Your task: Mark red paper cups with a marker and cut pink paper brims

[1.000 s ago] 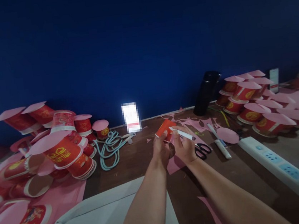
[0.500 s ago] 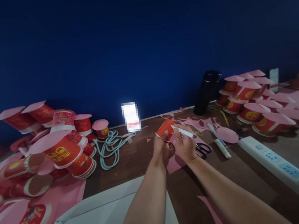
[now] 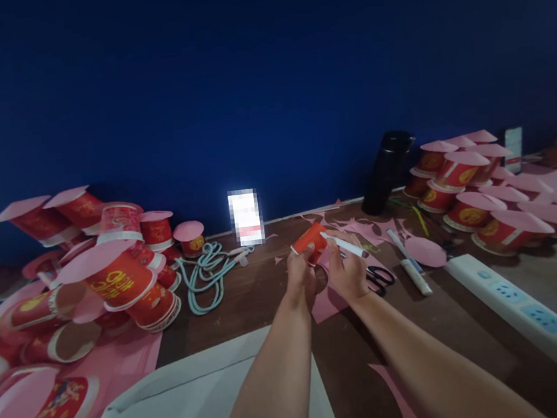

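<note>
A red paper cup (image 3: 309,238) lies tilted on its side in my left hand (image 3: 300,277), whose fingers wrap around its near side. My right hand (image 3: 346,269) grips a white marker pen (image 3: 347,245) with a dark end. The pen's front end points at the cup's right side; whether it touches is too small to tell. Under and beside the hands is a pink paper sheet (image 3: 329,308). Black-handled scissors (image 3: 380,279) lie just right of my right hand, partly covered by it.
Red cups with pink discs (image 3: 120,277) pile up at left; more cups (image 3: 470,217) stand at right. A black bottle (image 3: 386,173), a glue tube (image 3: 416,278), a power strip (image 3: 515,306), a coiled pale-blue cable (image 3: 203,281), a bright phone screen (image 3: 246,216) and a white board (image 3: 190,400) are around.
The view has shifted very slightly. Both hands keep their hold on the cup and the marker pen, with hardly any movement.
</note>
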`<action>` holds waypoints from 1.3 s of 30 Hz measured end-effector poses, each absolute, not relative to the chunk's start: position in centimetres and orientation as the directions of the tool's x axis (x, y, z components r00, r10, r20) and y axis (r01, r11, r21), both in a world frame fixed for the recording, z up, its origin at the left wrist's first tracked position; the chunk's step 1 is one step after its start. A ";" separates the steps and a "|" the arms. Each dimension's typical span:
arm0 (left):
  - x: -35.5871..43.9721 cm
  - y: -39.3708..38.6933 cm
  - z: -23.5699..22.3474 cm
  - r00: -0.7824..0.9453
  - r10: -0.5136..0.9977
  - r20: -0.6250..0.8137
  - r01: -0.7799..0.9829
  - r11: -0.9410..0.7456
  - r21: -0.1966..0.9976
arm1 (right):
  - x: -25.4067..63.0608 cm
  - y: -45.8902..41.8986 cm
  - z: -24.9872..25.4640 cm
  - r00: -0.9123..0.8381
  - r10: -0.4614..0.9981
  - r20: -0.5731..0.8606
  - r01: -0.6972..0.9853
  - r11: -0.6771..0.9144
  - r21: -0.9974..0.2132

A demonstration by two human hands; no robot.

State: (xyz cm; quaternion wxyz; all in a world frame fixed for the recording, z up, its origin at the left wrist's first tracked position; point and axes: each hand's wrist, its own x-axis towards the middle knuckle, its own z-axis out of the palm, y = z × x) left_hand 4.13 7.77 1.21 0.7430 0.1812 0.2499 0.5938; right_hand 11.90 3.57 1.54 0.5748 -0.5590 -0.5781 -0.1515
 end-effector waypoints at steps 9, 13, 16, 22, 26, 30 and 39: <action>3.9 7.7 1.1 0.135 0.984 -0.117 -0.777 0.178 0.603 | 11.7 3.4 1.2 0.291 0.519 0.804 0.801 0.328 -0.501; 4.0 7.7 1.0 0.137 0.984 -0.115 -0.776 0.179 0.605 | 12.0 3.7 1.0 0.288 0.510 0.811 0.808 0.325 -0.491; 4.1 7.6 1.1 0.136 0.984 -0.118 -0.766 0.180 0.617 | 12.1 3.8 0.9 0.284 0.506 0.814 0.812 0.324 -0.485; 4.0 7.4 1.5 0.144 0.984 -0.104 -0.745 0.177 0.643 | 12.1 3.8 1.2 0.291 0.498 0.817 0.821 0.309 -0.480; 4.0 7.3 1.6 0.152 0.981 -0.117 -0.731 0.192 0.655 | 12.0 3.8 1.2 0.289 0.487 0.825 0.818 0.322 -0.477; 4.1 7.5 1.4 0.124 0.984 -0.126 -0.747 0.176 0.641 | 12.0 3.6 1.3 0.293 0.487 0.822 0.810 0.330 -0.484; 3.8 7.2 1.5 0.126 0.987 -0.097 -0.765 0.159 0.624 | 11.7 3.1 0.8 0.289 0.533 0.795 0.801 0.321 -0.506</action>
